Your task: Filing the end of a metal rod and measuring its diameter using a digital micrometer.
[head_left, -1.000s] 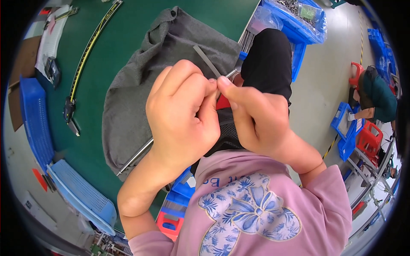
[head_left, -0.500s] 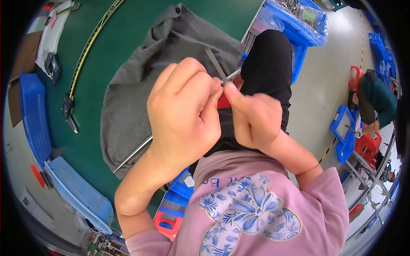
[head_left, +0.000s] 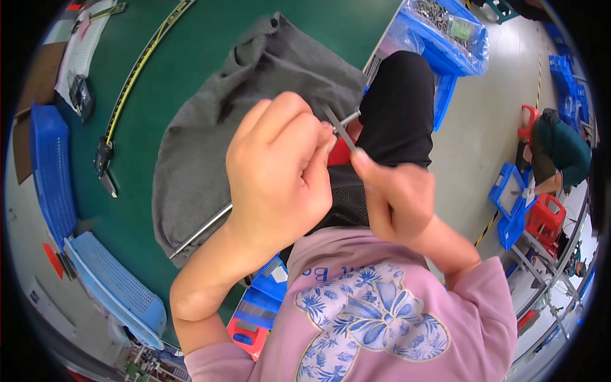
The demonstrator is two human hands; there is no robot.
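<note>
My left hand is closed around a slim, shiny metal rod. Its lower end rests over a grey cloth, and the other end sticks out past my fingertips. In my right hand I grip a narrow, flat grey file, thumb along its near end. The file crosses the rod close to my left fingertips; whether they touch is hard to tell. My palms and most of the fingers' inner sides are hidden.
A long caliper lies on the green table. Blue baskets line the left edge. Blue bins with small metal parts stand beyond my knee. At right a co-worker bends near red stools.
My right hand has drawn back toward me and to the right, taking the file along, so it slid over the rod. My left hand keeps its hold on the rod.
</note>
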